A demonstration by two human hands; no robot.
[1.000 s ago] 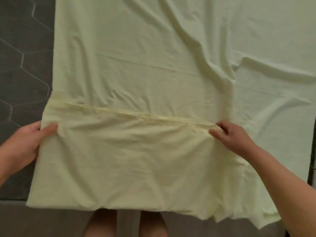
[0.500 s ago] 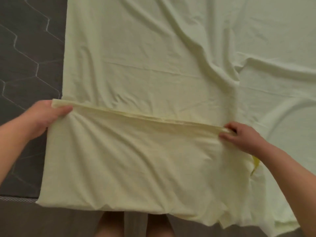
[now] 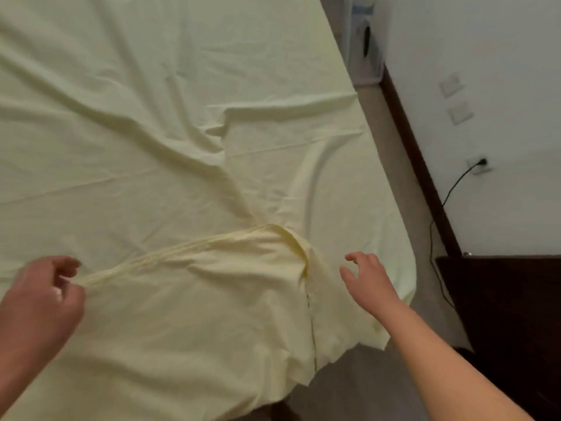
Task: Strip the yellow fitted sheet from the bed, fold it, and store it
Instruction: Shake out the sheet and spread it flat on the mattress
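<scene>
The sheet [image 3: 182, 141] lies spread over the bed, its near part folded back. The left hand [image 3: 39, 296] pinches the elastic hem [image 3: 170, 249]; the right hand [image 3: 365, 276] hovers open-fingered, holding nothing. With one grip only, the fold may skew or its loose corner [image 3: 299, 247] slide off.

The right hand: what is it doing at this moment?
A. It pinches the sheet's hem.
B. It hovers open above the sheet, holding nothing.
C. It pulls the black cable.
B: the right hand has its fingers spread and loosely bent above the yellow sheet, gripping nothing; only the left hand pinches the hem.
</scene>
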